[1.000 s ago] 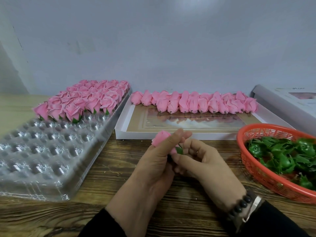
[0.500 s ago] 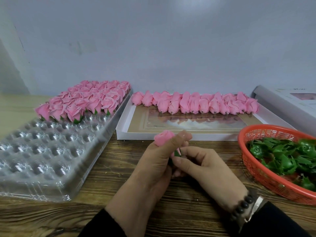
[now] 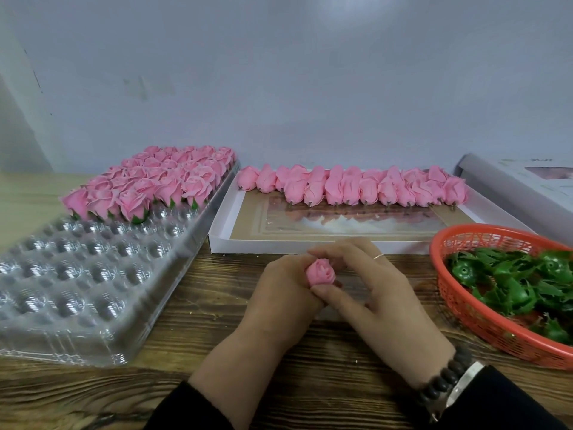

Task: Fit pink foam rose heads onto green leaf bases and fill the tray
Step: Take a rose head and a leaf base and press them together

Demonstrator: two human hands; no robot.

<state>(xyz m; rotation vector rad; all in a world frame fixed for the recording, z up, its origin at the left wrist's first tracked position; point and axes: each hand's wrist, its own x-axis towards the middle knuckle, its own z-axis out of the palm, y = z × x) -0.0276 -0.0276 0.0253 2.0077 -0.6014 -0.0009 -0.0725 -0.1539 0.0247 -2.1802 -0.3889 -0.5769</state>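
Both hands meet over the middle of the wooden counter [image 3: 192,308] and share one pink rose [image 3: 321,270], its petals facing up toward the camera. The left hand [image 3: 279,301] is curled round the rose from the left and below, its fingers hidden under the bloom, so how they lie there cannot be told. The right hand [image 3: 376,294] pinches the rose from the right: its thumb lies against the lower side of the bloom and its other fingers [image 3: 347,249] arch over the far side, one bearing a thin ring. Whether a leaf base is already under the bloom cannot be seen. A dark bead bracelet [image 3: 441,383] and a metal band sit on the right wrist, and both arms wear black sleeves. To the left lies the clear plastic tray [image 3: 77,283]; its far end is packed with finished roses [image 3: 155,181] standing upright with green showing beneath them, while its near cups are bare. Behind the hands is a shallow white box [image 3: 248,243] with a row of rose heads [image 3: 356,186] lying along its far edge, stems pointing toward the person. At the right an orange basket [image 3: 465,305] holds loose green leaf bases [image 3: 521,280]. Beyond the basket, at the far right edge, sits a white box lid [image 3: 511,181], partly cut off by the frame.
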